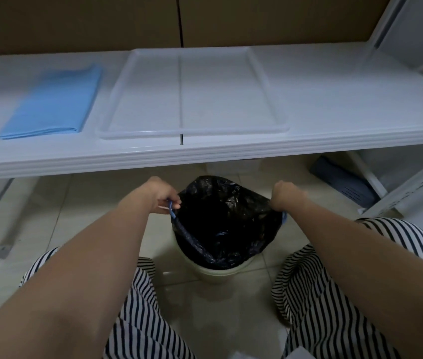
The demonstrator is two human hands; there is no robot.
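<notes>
Tiled floor (80,203), crinkled glossy black bin bag (227,224) lining white bin (218,274), mouth open, left hand (162,195) pinching blue drawstring (171,209), right hand (284,196) gripping opposite rim

bag (224,218): glossy crinkled black plastic; tray (270,84): smooth translucent plastic

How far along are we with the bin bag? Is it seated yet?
Done: the black bag sits open inside the white bin, its near edge on the rim. In hand: the left hand pinches the blue drawstring, and the right hand grips the opposite edge, holding the far side raised above the bin. Left: the sides and far edge are off the rim, so it is not seated.
</notes>
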